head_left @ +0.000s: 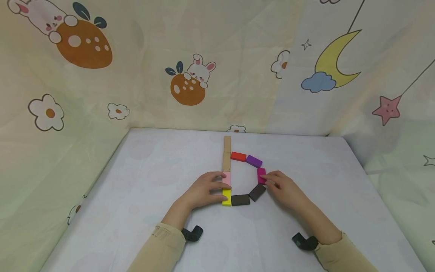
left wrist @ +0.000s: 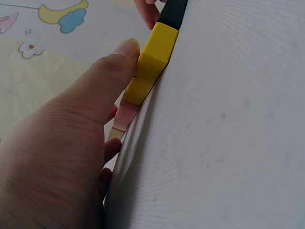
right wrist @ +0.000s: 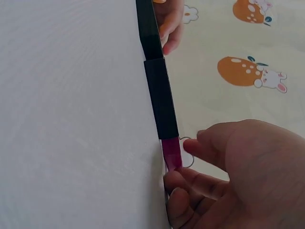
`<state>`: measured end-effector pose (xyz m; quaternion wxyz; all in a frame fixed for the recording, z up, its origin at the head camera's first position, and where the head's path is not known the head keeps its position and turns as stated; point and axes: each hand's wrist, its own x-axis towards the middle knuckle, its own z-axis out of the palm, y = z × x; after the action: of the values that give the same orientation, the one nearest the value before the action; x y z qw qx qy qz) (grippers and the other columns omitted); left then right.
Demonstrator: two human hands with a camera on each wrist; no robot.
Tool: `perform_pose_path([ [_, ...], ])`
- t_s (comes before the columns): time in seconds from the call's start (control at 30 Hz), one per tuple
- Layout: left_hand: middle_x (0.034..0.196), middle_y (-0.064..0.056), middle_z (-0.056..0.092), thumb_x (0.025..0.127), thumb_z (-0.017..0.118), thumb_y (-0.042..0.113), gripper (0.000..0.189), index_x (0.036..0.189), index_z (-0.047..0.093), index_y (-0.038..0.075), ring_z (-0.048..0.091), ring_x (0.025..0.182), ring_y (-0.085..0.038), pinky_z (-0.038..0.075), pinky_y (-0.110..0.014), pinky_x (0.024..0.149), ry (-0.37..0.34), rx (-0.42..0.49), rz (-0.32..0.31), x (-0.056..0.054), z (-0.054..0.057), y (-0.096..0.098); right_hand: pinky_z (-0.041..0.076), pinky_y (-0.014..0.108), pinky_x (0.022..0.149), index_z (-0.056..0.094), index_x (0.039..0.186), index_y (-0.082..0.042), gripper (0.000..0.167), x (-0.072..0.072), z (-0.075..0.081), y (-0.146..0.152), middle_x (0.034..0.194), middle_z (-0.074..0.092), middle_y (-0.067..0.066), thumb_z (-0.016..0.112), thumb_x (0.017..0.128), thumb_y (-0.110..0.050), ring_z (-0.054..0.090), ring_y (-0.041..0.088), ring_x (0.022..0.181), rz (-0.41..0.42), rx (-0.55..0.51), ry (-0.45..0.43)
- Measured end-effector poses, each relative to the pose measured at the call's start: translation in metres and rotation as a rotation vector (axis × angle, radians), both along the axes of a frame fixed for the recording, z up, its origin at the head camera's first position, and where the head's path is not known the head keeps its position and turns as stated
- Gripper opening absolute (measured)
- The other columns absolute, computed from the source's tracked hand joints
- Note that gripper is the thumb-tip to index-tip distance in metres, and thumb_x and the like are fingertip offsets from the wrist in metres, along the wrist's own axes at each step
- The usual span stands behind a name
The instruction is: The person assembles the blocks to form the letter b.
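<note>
Small blocks lie on the table in a closed outline shaped like a D with a tall stem. My left hand [head_left: 201,190] rests on the left column, its thumb against the yellow block [head_left: 226,203] and other fingertips by the pink block [head_left: 226,180]. Two wooden blocks [head_left: 227,161] continue that column upward. At the curve's right side, fingertips of my right hand [head_left: 285,192] touch the magenta block [head_left: 261,173]; in the right wrist view the thumb stands apart from it. Red [head_left: 238,156] and purple blocks [head_left: 254,161] form the top, dark blocks [head_left: 240,200] the bottom.
A white-covered table [head_left: 149,162] carries the blocks. Behind and beside it hangs a printed cloth [head_left: 142,75] with rabbits, flowers and a moon. A black device [head_left: 192,234] sits at the left wrist, another black device [head_left: 305,241] at the right one.
</note>
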<state>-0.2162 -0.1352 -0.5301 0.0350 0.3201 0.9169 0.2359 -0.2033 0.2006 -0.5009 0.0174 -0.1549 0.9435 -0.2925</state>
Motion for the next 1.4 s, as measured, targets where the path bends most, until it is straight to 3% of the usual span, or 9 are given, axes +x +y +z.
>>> perform_pose_path([
  [0.27,0.148,0.010,0.045,0.086,0.071,0.051,0.040,0.125,0.063,0.048,0.037,0.141,-0.018,0.034,-0.047,0.119,0.003,-0.001,0.002,0.001,0.003,-0.001,0.056,0.045,0.090,0.060,0.136,-0.018,0.037,-0.018,0.008,0.002,0.134,0.056,0.009,0.058,0.099,-0.024,0.060,0.024,0.102,-0.037,-0.001,-0.014],
  [0.47,0.149,0.012,0.044,0.087,0.069,0.052,0.039,0.125,0.062,0.049,0.037,0.142,-0.016,0.033,-0.045,0.119,0.008,-0.005,0.000,0.002,0.002,-0.001,0.054,0.052,0.096,0.051,0.144,-0.023,0.048,-0.040,0.010,0.000,0.148,0.046,0.012,0.058,0.099,-0.035,0.058,0.034,0.117,-0.029,0.034,-0.121],
  [0.63,0.149,0.013,0.043,0.086,0.069,0.053,0.040,0.125,0.062,0.050,0.036,0.142,-0.016,0.034,-0.045,0.119,-0.004,-0.007,0.005,0.002,0.001,0.000,0.045,0.060,0.106,0.048,0.147,-0.027,0.050,-0.051,0.009,-0.001,0.154,0.039,0.011,0.055,0.099,-0.042,0.046,0.039,0.134,-0.016,0.065,-0.222],
  [0.8,0.148,0.011,0.044,0.086,0.070,0.051,0.040,0.125,0.063,0.049,0.037,0.141,-0.017,0.035,-0.046,0.118,-0.004,0.004,0.005,0.002,0.003,0.001,0.035,0.065,0.112,0.049,0.146,-0.028,0.049,-0.053,0.010,-0.001,0.155,0.038,0.010,0.054,0.100,-0.042,0.033,0.039,0.144,-0.009,0.071,-0.227],
  [1.07,0.149,0.012,0.043,0.086,0.069,0.053,0.039,0.125,0.062,0.050,0.036,0.142,-0.016,0.034,-0.046,0.119,-0.003,-0.005,0.011,0.003,0.002,0.000,0.049,0.057,0.102,0.049,0.145,-0.032,0.051,-0.053,0.008,0.000,0.155,0.038,0.009,0.057,0.097,-0.045,0.051,0.037,0.127,-0.006,0.039,-0.265],
  [1.4,0.150,0.012,0.043,0.087,0.069,0.053,0.041,0.127,0.061,0.050,0.035,0.142,-0.016,0.033,-0.045,0.119,0.001,-0.011,0.009,0.002,0.001,0.000,0.050,0.056,0.101,0.048,0.146,-0.031,0.053,-0.051,0.008,0.002,0.154,0.040,0.008,0.059,0.097,-0.045,0.052,0.037,0.126,0.006,0.018,-0.256],
])
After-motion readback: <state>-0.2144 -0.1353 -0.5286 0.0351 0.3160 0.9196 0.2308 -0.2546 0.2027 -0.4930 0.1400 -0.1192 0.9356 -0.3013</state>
